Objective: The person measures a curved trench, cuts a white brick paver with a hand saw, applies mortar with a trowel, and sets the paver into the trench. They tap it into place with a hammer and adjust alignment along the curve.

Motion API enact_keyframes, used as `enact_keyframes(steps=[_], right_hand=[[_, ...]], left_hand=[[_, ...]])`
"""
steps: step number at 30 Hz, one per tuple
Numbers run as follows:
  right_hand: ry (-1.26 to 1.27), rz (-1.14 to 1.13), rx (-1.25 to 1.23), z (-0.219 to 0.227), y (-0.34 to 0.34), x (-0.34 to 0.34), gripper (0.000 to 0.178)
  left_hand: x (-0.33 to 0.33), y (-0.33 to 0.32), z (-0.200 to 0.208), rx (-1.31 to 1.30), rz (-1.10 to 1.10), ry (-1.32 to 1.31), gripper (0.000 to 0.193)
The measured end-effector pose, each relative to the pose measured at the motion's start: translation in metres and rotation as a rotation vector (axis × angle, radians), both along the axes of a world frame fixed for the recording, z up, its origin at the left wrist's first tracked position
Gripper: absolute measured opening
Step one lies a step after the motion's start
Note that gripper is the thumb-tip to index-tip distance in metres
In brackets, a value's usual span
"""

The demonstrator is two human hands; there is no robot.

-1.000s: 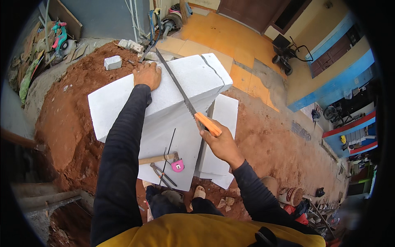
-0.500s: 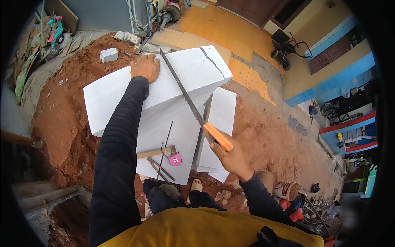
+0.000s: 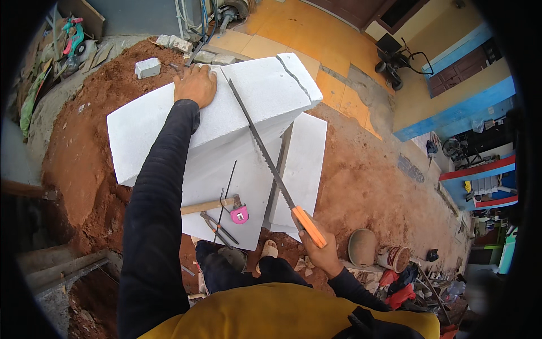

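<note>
Head view shows the right hand (image 3: 320,251) clasped around the orange handle (image 3: 309,226) of a saw (image 3: 261,144), whose toothed blade slants from near right across a large white block (image 3: 220,121) toward its far edge. Left of the blade, the left hand (image 3: 195,86) lies palm-down and unclenched on the far part of that block's top. Nearer the person, a hammer (image 3: 209,205), a pink tape measure (image 3: 239,214) and pincers (image 3: 224,230) lie close together on a lower white surface (image 3: 254,186), left of another white block (image 3: 302,164)
</note>
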State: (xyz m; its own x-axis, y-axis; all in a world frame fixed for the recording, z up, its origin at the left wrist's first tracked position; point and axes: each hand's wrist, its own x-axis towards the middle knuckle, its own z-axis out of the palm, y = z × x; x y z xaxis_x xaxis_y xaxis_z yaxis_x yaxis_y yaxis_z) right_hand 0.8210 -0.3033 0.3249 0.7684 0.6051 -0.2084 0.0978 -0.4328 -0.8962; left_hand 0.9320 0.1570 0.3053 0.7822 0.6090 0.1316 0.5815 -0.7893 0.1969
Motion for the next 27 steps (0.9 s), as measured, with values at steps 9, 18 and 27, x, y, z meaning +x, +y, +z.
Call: enact_keyframes(steps=[9,18,27], right_hand=[[-0.034,-0.011,0.109,-0.035,0.004,0.000,0.053],[-0.003,0.010,0.064,-0.044,0.047,0.039,0.049],[-0.007,-0.022,0.027,0.006,0.066,0.032,0.049]], left_hand=[[0.000,0.002,0.006,-0.025,-0.018,0.099,0.056],[-0.003,0.003,0.002,0.006,-0.028,-0.002,0.054],[-0.002,-0.005,0.001,0.036,-0.032,0.028,0.056]])
